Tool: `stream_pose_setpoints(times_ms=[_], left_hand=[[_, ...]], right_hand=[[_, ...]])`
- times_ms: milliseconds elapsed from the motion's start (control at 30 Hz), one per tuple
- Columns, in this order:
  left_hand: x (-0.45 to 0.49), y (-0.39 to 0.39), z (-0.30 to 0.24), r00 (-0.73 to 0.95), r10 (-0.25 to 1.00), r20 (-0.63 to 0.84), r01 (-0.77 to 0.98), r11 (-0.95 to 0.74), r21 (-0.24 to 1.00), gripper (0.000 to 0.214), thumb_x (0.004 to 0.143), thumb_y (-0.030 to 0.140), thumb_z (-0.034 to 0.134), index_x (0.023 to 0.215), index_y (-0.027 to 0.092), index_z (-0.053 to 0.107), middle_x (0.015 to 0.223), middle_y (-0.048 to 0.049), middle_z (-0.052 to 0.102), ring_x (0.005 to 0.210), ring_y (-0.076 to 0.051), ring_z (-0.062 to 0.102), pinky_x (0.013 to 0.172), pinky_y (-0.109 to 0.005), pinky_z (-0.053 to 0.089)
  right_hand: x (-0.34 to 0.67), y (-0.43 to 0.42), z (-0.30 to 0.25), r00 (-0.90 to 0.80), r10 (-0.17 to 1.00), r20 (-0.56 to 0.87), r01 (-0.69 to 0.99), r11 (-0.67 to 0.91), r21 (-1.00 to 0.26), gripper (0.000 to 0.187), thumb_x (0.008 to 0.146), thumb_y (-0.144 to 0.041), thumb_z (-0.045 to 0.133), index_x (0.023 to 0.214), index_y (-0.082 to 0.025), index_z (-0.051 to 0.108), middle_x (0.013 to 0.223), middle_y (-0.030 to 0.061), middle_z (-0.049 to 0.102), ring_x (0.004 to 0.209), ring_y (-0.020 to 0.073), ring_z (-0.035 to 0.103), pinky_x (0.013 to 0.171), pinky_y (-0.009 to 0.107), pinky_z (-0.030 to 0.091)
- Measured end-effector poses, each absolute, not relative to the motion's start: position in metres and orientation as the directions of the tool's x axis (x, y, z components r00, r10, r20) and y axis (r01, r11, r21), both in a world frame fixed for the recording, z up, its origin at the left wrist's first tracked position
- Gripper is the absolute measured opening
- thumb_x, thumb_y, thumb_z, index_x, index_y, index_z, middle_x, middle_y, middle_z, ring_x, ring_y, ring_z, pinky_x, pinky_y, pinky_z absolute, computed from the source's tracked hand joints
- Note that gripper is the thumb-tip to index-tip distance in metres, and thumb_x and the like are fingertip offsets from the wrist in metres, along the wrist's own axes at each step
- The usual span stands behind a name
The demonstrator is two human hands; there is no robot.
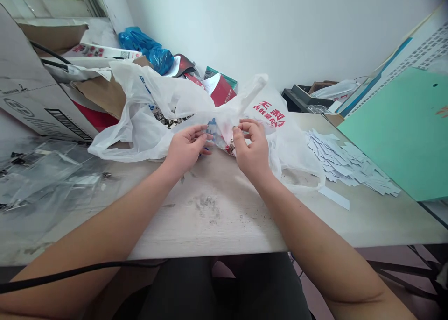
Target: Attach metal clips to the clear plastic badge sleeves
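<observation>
My left hand and my right hand meet over the middle of the white table. Both pinch a small clear packet with a blue printed figure and a little metal piece at its lower end. Just behind the packet lies a large white plastic bag with red lettering, open and holding several small metal parts. Fingers of both hands are curled round the packet's edges.
A pile of white paper slips lies right of the bag, and a green board leans at the far right. Clear plastic sleeves cover the left of the table. A cardboard box and clutter stand behind. A black cable crosses my left forearm.
</observation>
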State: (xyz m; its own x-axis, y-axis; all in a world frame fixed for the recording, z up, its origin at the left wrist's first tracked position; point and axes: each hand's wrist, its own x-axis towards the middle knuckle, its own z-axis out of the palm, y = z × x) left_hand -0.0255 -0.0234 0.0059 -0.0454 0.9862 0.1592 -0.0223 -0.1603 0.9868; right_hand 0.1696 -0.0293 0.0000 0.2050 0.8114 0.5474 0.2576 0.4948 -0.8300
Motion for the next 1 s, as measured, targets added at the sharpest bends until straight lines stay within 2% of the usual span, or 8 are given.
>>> stream_pose_setpoints(times_ms=[33, 100, 200, 367, 500, 733, 833, 1000], left_hand=[[-0.026, -0.022, 0.004, -0.045, 0.983, 0.176, 0.019, -0.176, 0.984, 0.034, 0.098, 0.022, 0.082, 0.131, 0.016, 0.082, 0.112, -0.011, 0.087, 0.094, -0.024, 0.085, 0.076, -0.034, 0.072], [-0.026, -0.021, 0.0, -0.026, 0.979, 0.203, 0.09, -0.199, 0.976, 0.038, 0.097, 0.023, 0.081, 0.135, 0.018, 0.082, 0.11, -0.0095, 0.087, 0.092, -0.023, 0.084, 0.076, -0.033, 0.072], [-0.023, -0.022, -0.008, 0.029, 0.972, 0.233, 0.179, -0.234, 0.956, 0.041, 0.1, 0.027, 0.078, 0.14, 0.02, 0.083, 0.11, -0.0077, 0.087, 0.093, -0.022, 0.085, 0.083, -0.035, 0.073], [-0.023, -0.025, -0.014, 0.118, 0.935, 0.333, 0.333, -0.353, 0.874, 0.044, 0.104, 0.034, 0.073, 0.145, 0.025, 0.084, 0.111, -0.0059, 0.087, 0.091, -0.022, 0.084, 0.092, -0.037, 0.073], [-0.025, -0.025, -0.016, 0.214, 0.887, 0.41, 0.442, -0.462, 0.769, 0.045, 0.108, 0.034, 0.066, 0.148, 0.024, 0.085, 0.103, -0.0052, 0.087, 0.082, -0.02, 0.08, 0.089, -0.037, 0.07], [-0.024, -0.025, -0.02, 0.334, 0.784, 0.523, 0.504, -0.617, 0.604, 0.051, 0.11, 0.025, 0.057, 0.154, 0.022, 0.083, 0.107, -0.0073, 0.089, 0.089, -0.02, 0.078, 0.092, -0.036, 0.065], [-0.025, -0.025, -0.02, 0.327, 0.807, 0.492, 0.43, -0.591, 0.682, 0.054, 0.11, 0.027, 0.06, 0.161, 0.023, 0.078, 0.109, -0.0073, 0.088, 0.091, -0.021, 0.079, 0.094, -0.037, 0.066], [-0.026, -0.026, -0.014, 0.364, 0.866, 0.342, 0.165, -0.422, 0.891, 0.06, 0.107, 0.038, 0.073, 0.165, 0.024, 0.073, 0.113, -0.0077, 0.087, 0.097, -0.022, 0.082, 0.096, -0.041, 0.07]], right_hand=[[0.169, -0.032, 0.003, 0.187, 0.814, 0.55, 0.228, 0.509, -0.83, 0.021, 0.106, -0.049, 0.073, 0.102, -0.028, 0.07, 0.129, 0.0114, 0.079, 0.123, 0.0269, 0.073, 0.103, 0.044, 0.063], [0.167, -0.035, 0.008, 0.096, 0.89, 0.445, 0.06, 0.441, -0.895, 0.026, 0.106, -0.054, 0.074, 0.103, -0.029, 0.067, 0.104, 0.0071, 0.081, 0.099, 0.0239, 0.076, 0.089, 0.041, 0.066], [0.166, -0.035, 0.013, -0.096, 0.976, 0.194, -0.125, 0.181, -0.975, 0.032, 0.097, -0.052, 0.083, 0.097, -0.027, 0.065, 0.073, -0.0008, 0.074, 0.064, 0.0181, 0.069, 0.067, 0.035, 0.062], [0.169, -0.032, 0.018, -0.136, 0.991, -0.004, 0.022, -0.001, -1.0, 0.016, 0.084, -0.026, 0.086, 0.08, -0.022, 0.071, 0.066, 0.0006, 0.073, 0.059, 0.0153, 0.067, 0.052, 0.026, 0.05], [0.171, -0.032, 0.016, -0.139, 0.99, -0.004, 0.08, 0.007, -0.997, 0.01, 0.081, -0.019, 0.081, 0.075, -0.021, 0.073, 0.065, 0.0017, 0.074, 0.059, 0.0146, 0.066, 0.05, 0.025, 0.047], [0.169, -0.032, 0.009, -0.111, 0.991, 0.076, 0.047, 0.082, -0.996, 0.014, 0.081, -0.017, 0.077, 0.074, -0.023, 0.066, 0.06, -0.0005, 0.071, 0.055, 0.0148, 0.063, 0.053, 0.028, 0.049], [0.168, -0.029, 0.003, -0.064, 0.989, 0.131, -0.03, 0.129, -0.991, 0.027, 0.086, -0.026, 0.086, 0.088, -0.026, 0.059, 0.067, -0.0022, 0.074, 0.058, 0.0166, 0.067, 0.056, 0.029, 0.049], [0.168, -0.025, -0.007, -0.094, 0.957, 0.276, -0.139, 0.262, -0.955, 0.055, 0.093, -0.064, 0.094, 0.105, -0.031, 0.051, 0.074, -0.0058, 0.074, 0.065, 0.0177, 0.07, 0.064, 0.032, 0.052]])
